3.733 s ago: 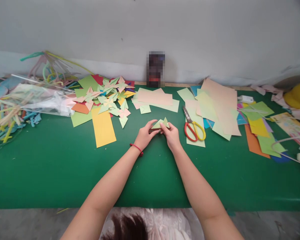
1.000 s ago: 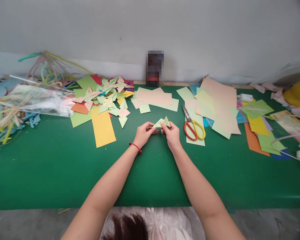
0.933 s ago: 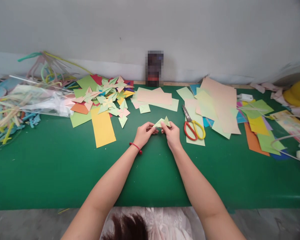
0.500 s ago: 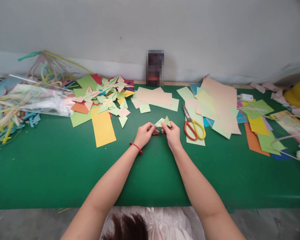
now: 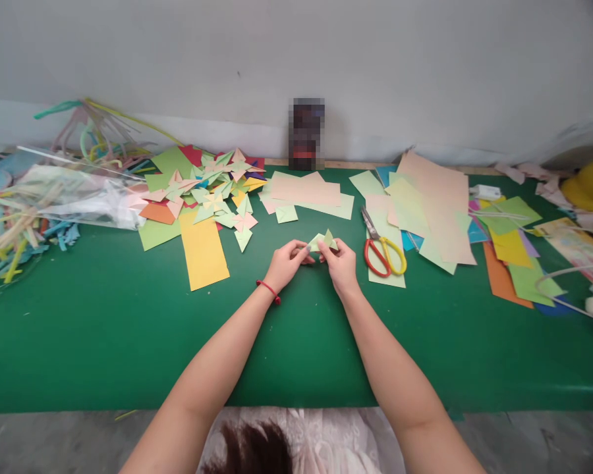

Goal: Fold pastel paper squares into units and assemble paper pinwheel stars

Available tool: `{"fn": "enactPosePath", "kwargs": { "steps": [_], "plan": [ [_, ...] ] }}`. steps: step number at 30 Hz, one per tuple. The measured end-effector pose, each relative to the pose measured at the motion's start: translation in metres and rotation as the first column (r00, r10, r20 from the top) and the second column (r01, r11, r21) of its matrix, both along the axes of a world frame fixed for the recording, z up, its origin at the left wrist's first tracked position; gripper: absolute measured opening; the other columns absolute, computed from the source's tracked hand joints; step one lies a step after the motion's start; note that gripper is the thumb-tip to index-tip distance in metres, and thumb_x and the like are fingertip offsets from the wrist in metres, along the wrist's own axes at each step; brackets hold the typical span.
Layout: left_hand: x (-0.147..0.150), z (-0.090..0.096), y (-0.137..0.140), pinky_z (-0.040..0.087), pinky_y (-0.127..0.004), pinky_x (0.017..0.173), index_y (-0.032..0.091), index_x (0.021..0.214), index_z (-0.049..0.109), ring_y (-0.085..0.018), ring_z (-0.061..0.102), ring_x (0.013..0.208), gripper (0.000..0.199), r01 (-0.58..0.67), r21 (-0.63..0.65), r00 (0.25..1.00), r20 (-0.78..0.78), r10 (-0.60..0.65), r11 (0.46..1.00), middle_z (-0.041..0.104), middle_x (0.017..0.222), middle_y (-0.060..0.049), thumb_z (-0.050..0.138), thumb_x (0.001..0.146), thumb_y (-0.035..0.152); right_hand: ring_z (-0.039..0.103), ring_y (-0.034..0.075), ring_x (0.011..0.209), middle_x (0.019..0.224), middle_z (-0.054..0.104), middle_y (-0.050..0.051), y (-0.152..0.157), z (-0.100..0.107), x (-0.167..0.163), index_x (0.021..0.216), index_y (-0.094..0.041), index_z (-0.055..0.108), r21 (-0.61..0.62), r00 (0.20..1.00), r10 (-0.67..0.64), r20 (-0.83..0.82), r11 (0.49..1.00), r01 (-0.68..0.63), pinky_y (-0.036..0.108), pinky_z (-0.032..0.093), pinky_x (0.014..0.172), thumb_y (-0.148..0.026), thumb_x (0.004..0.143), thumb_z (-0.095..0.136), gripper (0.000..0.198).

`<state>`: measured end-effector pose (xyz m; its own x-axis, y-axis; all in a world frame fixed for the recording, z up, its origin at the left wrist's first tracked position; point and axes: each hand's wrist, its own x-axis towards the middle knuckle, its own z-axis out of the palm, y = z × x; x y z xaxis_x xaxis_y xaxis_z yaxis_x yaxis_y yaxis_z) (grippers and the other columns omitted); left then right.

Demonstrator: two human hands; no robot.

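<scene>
A small piece of folded light green paper (image 5: 328, 238) is held just above the green table between my two hands. My left hand (image 5: 289, 261) pinches its left end, thumb on top and fingers curled beneath. On the right end, my right hand (image 5: 341, 263) grips it with the thumb pressed on the near face. One flap of the paper sticks up by the right thumb. Scissors (image 5: 384, 257) with one red and one yellow handle lie right of my right hand, partly on light green paper. A folded green square (image 5: 286, 214) lies beyond my hands.
Folded paper pieces (image 5: 217, 191) and a yellow sheet (image 5: 205, 253) lie on the left, with paper strips (image 5: 24, 237) farther out. Pink and green sheets (image 5: 435, 204) pile up at right, near white cables (image 5: 563, 270). A blurred dark object (image 5: 306, 135) leans against the wall.
My left thumb has shifted slightly to the right along the folded paper. Both hands still grip it in nearly the same place; the rest looks unchanged.
</scene>
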<state>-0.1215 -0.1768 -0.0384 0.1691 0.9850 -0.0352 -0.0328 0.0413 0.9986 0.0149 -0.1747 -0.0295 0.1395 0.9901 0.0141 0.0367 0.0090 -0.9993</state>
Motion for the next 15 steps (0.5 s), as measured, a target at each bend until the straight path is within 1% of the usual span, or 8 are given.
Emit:
{"fn": "enactPosePath", "kwargs": {
  "steps": [2, 6, 12, 15],
  "plan": [
    [-0.0014, 0.0021, -0.0004, 0.054, -0.028, 0.069, 0.016, 0.090, 0.057, -0.015, 0.066, 0.065, 0.028, 0.017, 0.035, 0.999, -0.052, -0.015, 0.999, 0.068, 0.068, -0.002, 0.056, 0.078, 0.042, 0.049, 0.010, 0.052, 0.061, 0.055, -0.003, -0.0010, -0.0007, -0.0012, 0.070, -0.018, 0.054, 0.004, 1.000, 0.024, 0.016, 1.000, -0.024, 0.024, 0.042, 0.052, -0.044, 0.072, 0.062, 0.027],
    [-0.0029, 0.0048, -0.0018, 0.053, -0.025, 0.064, 0.016, 0.083, 0.057, -0.013, 0.065, 0.061, 0.025, 0.050, 0.050, 0.994, -0.104, -0.045, 0.997, 0.066, 0.065, -0.001, 0.056, 0.079, 0.040, 0.049, 0.010, 0.053, 0.060, 0.053, -0.004, -0.0036, -0.0012, -0.0048, 0.067, -0.018, 0.052, 0.027, 0.997, 0.045, 0.059, 0.999, -0.046, 0.023, 0.042, 0.052, -0.044, 0.072, 0.062, 0.028],
    [-0.0022, 0.0018, -0.0013, 0.053, -0.026, 0.065, 0.016, 0.074, 0.052, -0.013, 0.065, 0.062, 0.026, 0.054, 0.034, 0.994, -0.093, -0.051, 0.998, 0.067, 0.066, -0.002, 0.052, 0.081, 0.041, 0.051, 0.011, 0.053, 0.060, 0.055, -0.003, -0.0041, -0.0014, -0.0049, 0.068, -0.018, 0.051, 0.030, 0.996, 0.043, 0.082, 0.999, -0.046, 0.024, 0.042, 0.053, -0.044, 0.072, 0.061, 0.028],
    [-0.0022, 0.0003, -0.0006, 0.053, -0.025, 0.063, 0.017, 0.072, 0.051, -0.013, 0.064, 0.060, 0.027, 0.063, 0.031, 0.994, -0.088, -0.060, 0.998, 0.066, 0.064, -0.001, 0.050, 0.082, 0.042, 0.051, 0.011, 0.053, 0.060, 0.054, -0.003, -0.0039, -0.0015, -0.0040, 0.068, -0.018, 0.051, 0.026, 0.993, 0.047, 0.107, 0.998, -0.050, 0.023, 0.041, 0.052, -0.045, 0.073, 0.061, 0.029]
  ]
}}
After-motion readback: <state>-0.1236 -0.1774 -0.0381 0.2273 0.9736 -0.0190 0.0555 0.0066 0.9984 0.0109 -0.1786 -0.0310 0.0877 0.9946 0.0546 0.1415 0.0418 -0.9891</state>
